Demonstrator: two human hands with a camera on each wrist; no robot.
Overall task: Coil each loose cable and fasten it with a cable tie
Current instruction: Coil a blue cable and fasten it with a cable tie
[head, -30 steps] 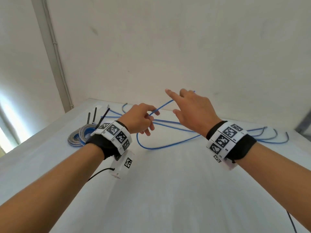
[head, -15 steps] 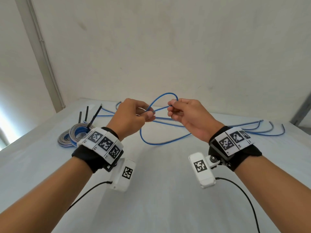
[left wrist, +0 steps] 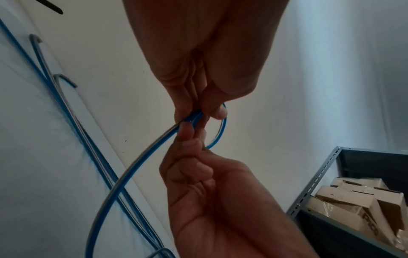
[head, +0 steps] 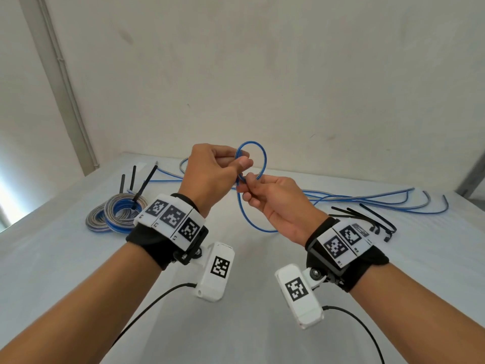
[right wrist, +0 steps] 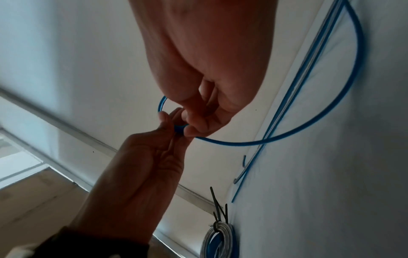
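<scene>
On the white surface our blue cable trails along the far edge. Our left hand pinches its small raised loop; our right hand pinches the strand beneath. Finished coils lie left, black ties right.

both forearms are bare. the left wrist and right wrist each wear a black band topped with a white strip of black square markers, a white marker-labelled camera block below, a thin black cable trailing back.
</scene>
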